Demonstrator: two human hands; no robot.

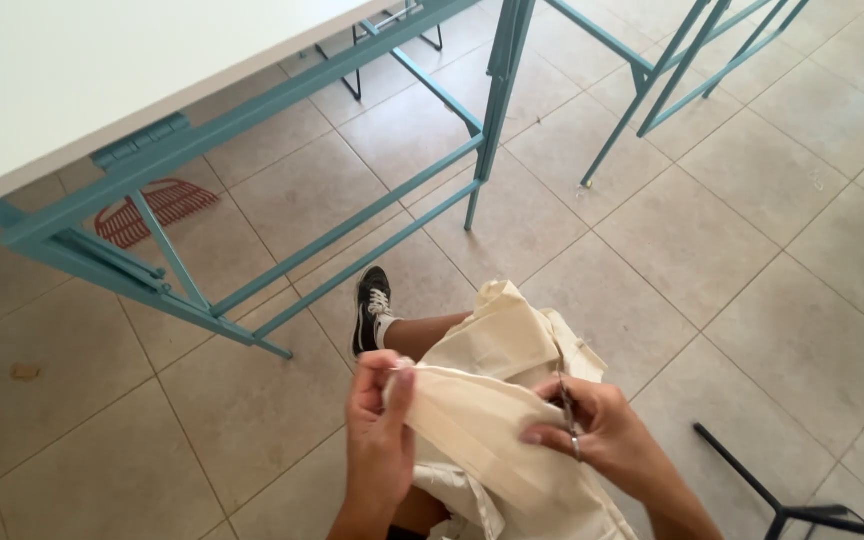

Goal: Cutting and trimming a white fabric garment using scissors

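Bright, even daylight fills the view. The white tabletop at ten o'clock is overexposed, nearly featureless. Shadows under the blue table frame are faint and soft. The tiled floor stays sharp, while straight lines bow slightly toward the edges from wide-angle distortion.

Two hands, one cream cloth, one snips, one shoe.

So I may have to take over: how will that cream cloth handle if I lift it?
The cream cloth probably flops: it drapes and folds over the lap. Likely light, since the left hand pinches it by fingertips alone.
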